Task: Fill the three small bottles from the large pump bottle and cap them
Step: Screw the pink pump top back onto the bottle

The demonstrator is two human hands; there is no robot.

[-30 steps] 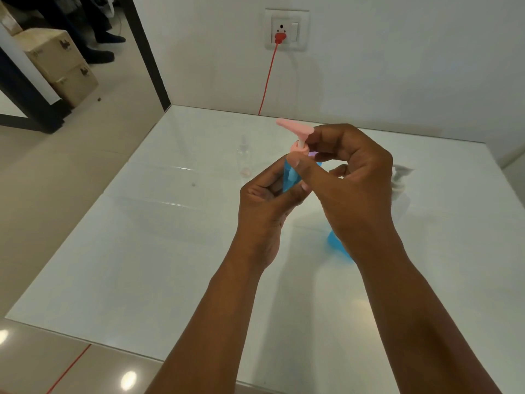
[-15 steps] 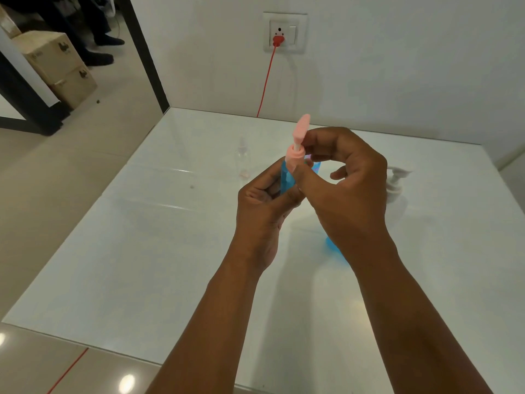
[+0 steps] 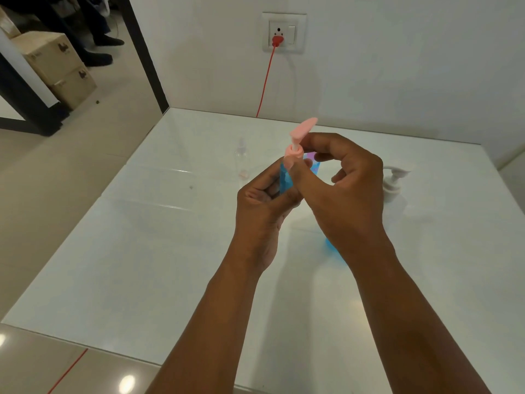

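Small blue bottle (image 3: 285, 177): held upright above the middle of the white counter (image 3: 142, 265), filled with blue liquid, most of its body hidden by fingers.

Left hand (image 3: 262, 211): fingers curled round the lower body of the small blue bottle, gripping it from the left.

Pink pump cap (image 3: 298, 137): seated on the neck of the small blue bottle; its spout points up and to the right.

Right hand (image 3: 345, 189): thumb and forefinger pinch the collar of the pink pump cap; the other fingers curl loosely beside the small blue bottle, holding nothing that can be made out.

Large pump bottle (image 3: 393, 184): white pump head visible to the right of the small blue bottle, behind the right hand; a patch of blue shows below that wrist, and whether it is this bottle's body cannot be told.

Clear small bottle (image 3: 242, 160): stands on the counter to the left of the small blue bottle, well apart from it, faint and blurred.

Wall socket (image 3: 282, 32): on the wall beyond the small blue bottle, with a red plug and red cable (image 3: 265, 83) running down behind the counter.

Cardboard boxes (image 3: 56, 66): stacked on the floor far left of the small blue bottle.
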